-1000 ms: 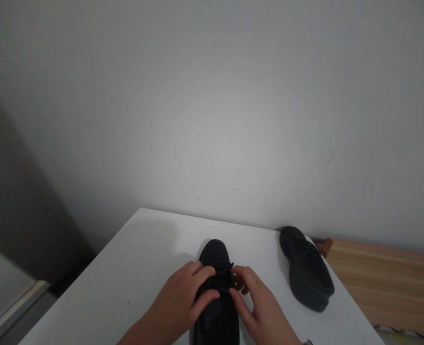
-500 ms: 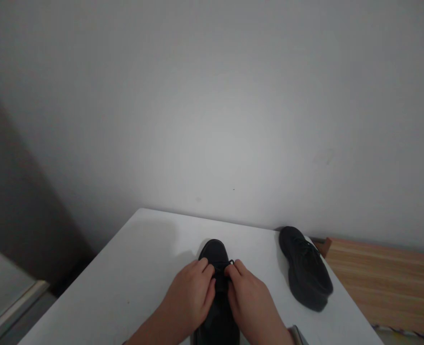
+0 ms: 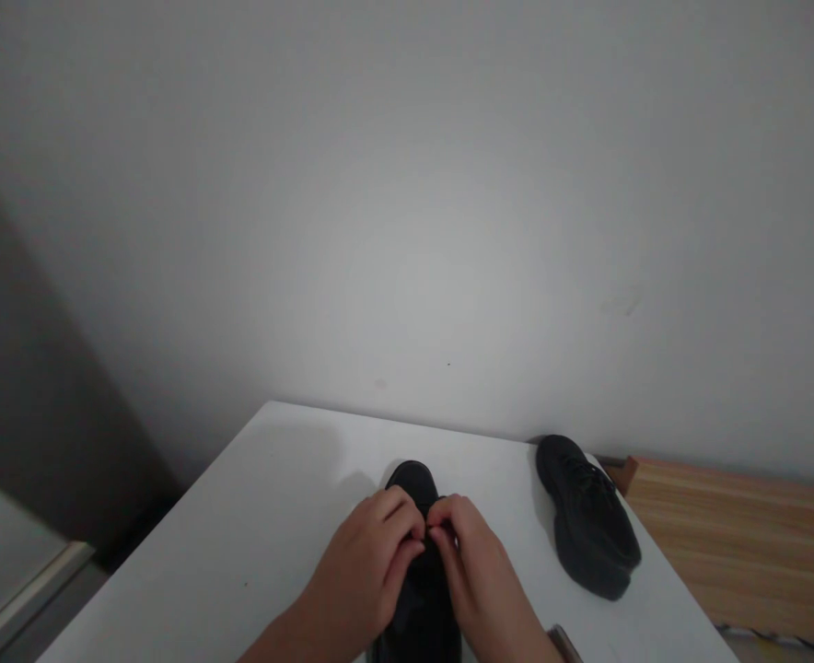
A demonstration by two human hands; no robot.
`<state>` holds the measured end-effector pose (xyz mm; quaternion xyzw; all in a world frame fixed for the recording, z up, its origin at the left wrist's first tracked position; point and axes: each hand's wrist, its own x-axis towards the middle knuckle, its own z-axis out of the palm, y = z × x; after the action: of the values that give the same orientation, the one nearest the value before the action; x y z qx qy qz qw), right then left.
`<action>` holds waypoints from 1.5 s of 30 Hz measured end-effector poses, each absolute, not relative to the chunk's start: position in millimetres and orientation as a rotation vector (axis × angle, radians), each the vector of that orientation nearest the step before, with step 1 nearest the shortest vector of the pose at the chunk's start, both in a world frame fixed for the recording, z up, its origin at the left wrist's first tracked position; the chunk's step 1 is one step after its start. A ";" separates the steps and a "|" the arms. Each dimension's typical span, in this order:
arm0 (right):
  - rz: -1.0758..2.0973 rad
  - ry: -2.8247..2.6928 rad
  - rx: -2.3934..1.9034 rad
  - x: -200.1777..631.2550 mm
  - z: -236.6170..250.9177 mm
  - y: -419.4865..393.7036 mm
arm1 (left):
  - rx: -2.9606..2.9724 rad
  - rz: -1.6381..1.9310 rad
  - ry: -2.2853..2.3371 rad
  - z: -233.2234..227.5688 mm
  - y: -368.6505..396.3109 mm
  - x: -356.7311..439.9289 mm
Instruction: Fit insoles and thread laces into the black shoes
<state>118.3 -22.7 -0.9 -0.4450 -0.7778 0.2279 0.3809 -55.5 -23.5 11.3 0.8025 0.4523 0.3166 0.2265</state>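
Black, round-toed, leather-look shoe (image 3: 421,603) lies at six o'clock on the white, flat worktop (image 3: 296,497), toe toward twelve; left hand (image 3: 369,564) and right hand (image 3: 477,566), fingertips now drawn nearer together, narrowly pinch above its instep, seemingly working one spot, any grip hidden, cannot tell.

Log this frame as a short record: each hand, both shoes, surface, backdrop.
Left hand: fingers curled over the near shoe's lacing area
Right hand: likewise, fingertips close to the left's
Lace in fingers: cannot tell
Near shoe: black, toe toward the wall
Other shoe: black, near the table's right edge
Surface: white table
Backdrop: grey wall
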 end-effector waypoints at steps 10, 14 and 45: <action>0.813 -1.207 -0.935 153.0 14.0 -15.6 | 1.574 1.426 1.220 30.3 -18.2 -95.2; 0.888 -1.383 -1.201 156.7 -1.6 -11.8 | 1.895 0.993 1.421 12.9 -18.6 -90.2; 1.544 -0.970 -0.789 128.1 -55.0 -24.5 | 1.516 0.684 0.986 10.5 -25.8 -78.0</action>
<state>128.1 -24.5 -55.0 -0.3328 -0.4090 0.6511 0.5459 -78.0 -25.8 10.5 0.6452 0.4199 0.2911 0.5680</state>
